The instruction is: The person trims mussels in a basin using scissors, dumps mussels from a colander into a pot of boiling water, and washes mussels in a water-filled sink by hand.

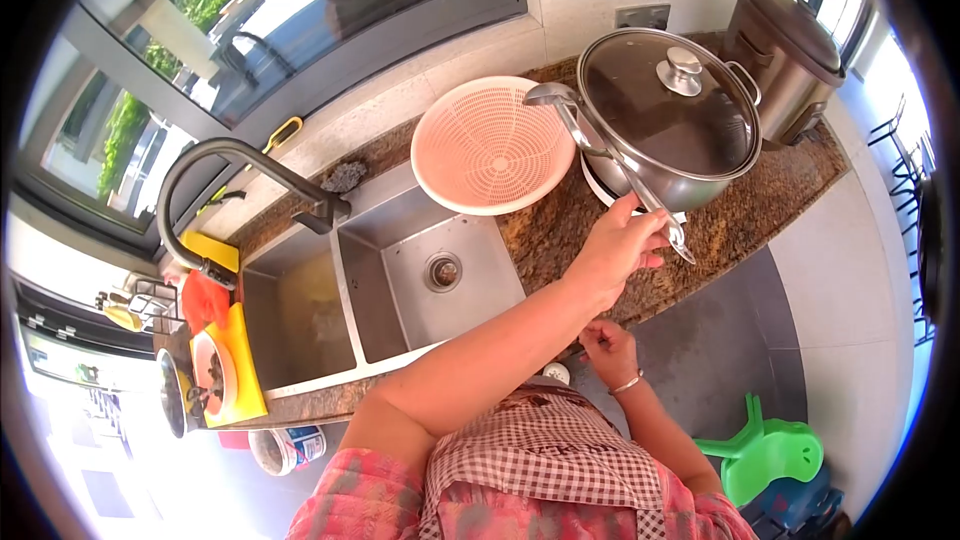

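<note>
My left hand (622,245) reaches across in front of me, its fingers closed around the lower handle of a metal ladle (628,172). The ladle slants up and left, its bowl over the rim of a pink plastic colander (470,165) and its handle in front of a large steel pot (690,190). A dark glass lid (640,90) with a metal knob covers the pot. Lower down, my right hand (611,352), with a bracelet at the wrist, is by the counter's front edge. Its fingers are curled together, and whatever they may hold is hidden.
A double steel sink (400,352) with a dark faucet (260,165) lies left of the colander. A tall lidded cooker (775,70) stands behind the pot on the granite counter (810,175). A yellow mat (245,380) borders the sink. Below right is a green plastic stool (770,460).
</note>
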`<state>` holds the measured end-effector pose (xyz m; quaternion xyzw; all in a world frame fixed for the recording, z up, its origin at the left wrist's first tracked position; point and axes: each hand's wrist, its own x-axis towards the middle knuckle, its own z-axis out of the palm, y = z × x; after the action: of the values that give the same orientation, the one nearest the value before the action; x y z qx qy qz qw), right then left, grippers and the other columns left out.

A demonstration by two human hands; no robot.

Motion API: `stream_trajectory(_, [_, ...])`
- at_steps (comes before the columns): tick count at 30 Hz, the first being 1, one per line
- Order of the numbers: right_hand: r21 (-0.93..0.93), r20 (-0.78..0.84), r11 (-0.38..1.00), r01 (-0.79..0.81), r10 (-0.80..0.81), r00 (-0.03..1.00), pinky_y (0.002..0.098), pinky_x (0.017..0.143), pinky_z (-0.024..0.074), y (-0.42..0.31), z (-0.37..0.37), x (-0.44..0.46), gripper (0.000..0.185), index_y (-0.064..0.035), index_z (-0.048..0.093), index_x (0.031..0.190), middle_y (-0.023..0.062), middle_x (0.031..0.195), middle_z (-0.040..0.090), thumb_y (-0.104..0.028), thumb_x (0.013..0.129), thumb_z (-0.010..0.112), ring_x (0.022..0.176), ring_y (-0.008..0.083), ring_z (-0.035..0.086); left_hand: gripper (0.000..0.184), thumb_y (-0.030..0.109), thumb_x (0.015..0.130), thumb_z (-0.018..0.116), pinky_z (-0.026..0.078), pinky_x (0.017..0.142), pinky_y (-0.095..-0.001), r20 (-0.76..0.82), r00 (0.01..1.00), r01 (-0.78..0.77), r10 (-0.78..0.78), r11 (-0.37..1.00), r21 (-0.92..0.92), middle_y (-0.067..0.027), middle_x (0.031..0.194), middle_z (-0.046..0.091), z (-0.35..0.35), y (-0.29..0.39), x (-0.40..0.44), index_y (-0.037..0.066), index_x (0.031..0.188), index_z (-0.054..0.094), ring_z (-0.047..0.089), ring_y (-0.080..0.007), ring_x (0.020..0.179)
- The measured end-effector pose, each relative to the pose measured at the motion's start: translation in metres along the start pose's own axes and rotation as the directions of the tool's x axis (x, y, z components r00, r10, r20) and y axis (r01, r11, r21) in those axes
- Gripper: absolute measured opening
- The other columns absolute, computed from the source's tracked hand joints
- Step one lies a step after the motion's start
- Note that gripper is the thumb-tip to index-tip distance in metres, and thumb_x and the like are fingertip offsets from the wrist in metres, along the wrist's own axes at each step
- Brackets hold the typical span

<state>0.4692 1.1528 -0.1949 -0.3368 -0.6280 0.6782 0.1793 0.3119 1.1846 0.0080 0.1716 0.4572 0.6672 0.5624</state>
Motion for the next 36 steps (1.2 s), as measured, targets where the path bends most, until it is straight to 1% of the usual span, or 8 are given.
stream_trajectory(4, [0.006,-0.028,1.000,-0.022,0.022,0.999,0.0261,0.055,0.0555,-0.010,-0.006,-0.003,0.021,0.0007,0.069,0.105,0.0078,0.082,0.070,-0.015,0.092,0.072,0.065,0.0120,0.067,0.069,0.027,0.103,0.055,0.051,0.088,-0.0357,-0.043,0.995,0.089,-0.086,0.995,0.052,-0.0152,0.132,0.061,-0.008,0.003,-0.020,0.001,0.157,0.021,0.063,-0.0266,0.117])
stream_trajectory(11, [-0.397,-0.108,0.906,0.148,-0.206,0.972,0.0305,0.065,0.0554,-0.033,0.009,-0.015,0.013,-0.0014,0.070,0.102,0.0055,0.081,0.070,-0.010,0.092,0.070,0.072,0.0111,0.068,0.044,0.026,0.103,0.057,0.052,0.080,-0.0282,-0.005,0.985,0.165,-0.175,0.914,0.370,-0.0106,0.123,0.066,-0.109,-0.015,-0.121,0.003,0.140,0.052,0.067,-0.0162,0.099])
stream_trajectory(16, [-0.211,-0.028,0.977,0.012,-0.018,0.999,0.0239,0.061,0.0535,-0.057,0.070,-0.025,0.013,-0.0026,0.069,0.105,0.0037,0.081,0.069,-0.012,0.097,0.066,0.072,0.0087,0.065,0.034,0.027,0.102,0.059,0.052,0.074,-0.0261,-0.302,0.953,0.135,-0.023,0.926,0.354,-0.0054,0.115,0.069,-0.246,-0.008,-0.237,0.008,0.130,0.062,0.068,-0.0128,0.092])
stream_trajectory(20, [-0.270,0.098,0.959,0.082,-0.057,0.994,0.0202,0.054,0.0498,-0.077,0.165,-0.021,0.013,-0.0018,0.068,0.105,0.0034,0.082,0.069,-0.012,0.098,0.066,0.068,0.0053,0.062,0.027,0.012,0.098,0.059,0.051,0.070,-0.0242,-0.580,0.750,-0.017,0.318,0.886,0.464,-0.0023,0.102,0.070,-0.407,-0.005,-0.317,0.006,0.123,0.067,0.068,-0.0114,0.086])
stream_trajectory(22, [-0.303,0.199,0.949,0.085,-0.024,0.980,0.0213,0.056,0.0507,-0.093,0.226,-0.017,0.014,-0.0011,0.067,0.105,0.0032,0.082,0.068,-0.013,0.098,0.066,0.068,0.0058,0.062,0.028,0.014,0.095,0.061,0.055,0.080,-0.0312,-0.687,0.584,0.196,0.432,0.746,0.636,-0.0127,0.106,0.074,-0.522,-0.007,-0.347,0.001,0.120,0.068,0.071,-0.0213,0.095])
stream_trajectory(27, [-0.395,0.519,0.823,0.408,-0.167,0.838,0.0293,0.065,0.0547,-0.078,0.384,0.001,0.016,-0.0011,0.068,0.106,0.0093,0.087,0.070,-0.012,0.094,0.069,0.071,0.0155,0.067,0.064,0.044,0.089,0.065,0.043,0.108,-0.0431,-0.908,0.330,0.660,0.259,0.624,0.418,-0.0210,0.137,0.060,-0.727,-0.026,-0.401,0.004,0.138,0.056,0.054,-0.0353,0.130])
stream_trajectory(30, [-0.437,0.530,0.749,0.498,-0.233,0.815,0.0320,0.068,0.0553,-0.076,0.431,-0.001,0.017,-0.0021,0.068,0.106,0.0129,0.090,0.070,-0.012,0.092,0.070,0.074,0.0223,0.069,0.083,0.055,0.083,0.069,0.040,0.111,-0.0448,-0.958,0.285,0.721,0.005,0.658,0.218,-0.0237,0.148,0.049,-0.734,-0.016,-0.383,0.007,0.147,0.046,0.049,-0.0367,0.135])
stream_trajectory(36, [-0.599,0.428,0.627,0.498,-0.274,0.861,0.0338,0.071,0.0554,-0.066,0.406,-0.006,0.013,-0.0013,0.068,0.102,0.0150,0.092,0.069,-0.008,0.091,0.068,0.077,0.0262,0.068,0.100,0.051,0.077,0.077,0.044,0.107,-0.0437,-0.800,0.601,0.765,-0.013,0.301,0.570,-0.0298,0.142,0.046,-0.648,-0.017,-0.345,0.010,0.154,0.029,0.053,-0.0416,0.127])
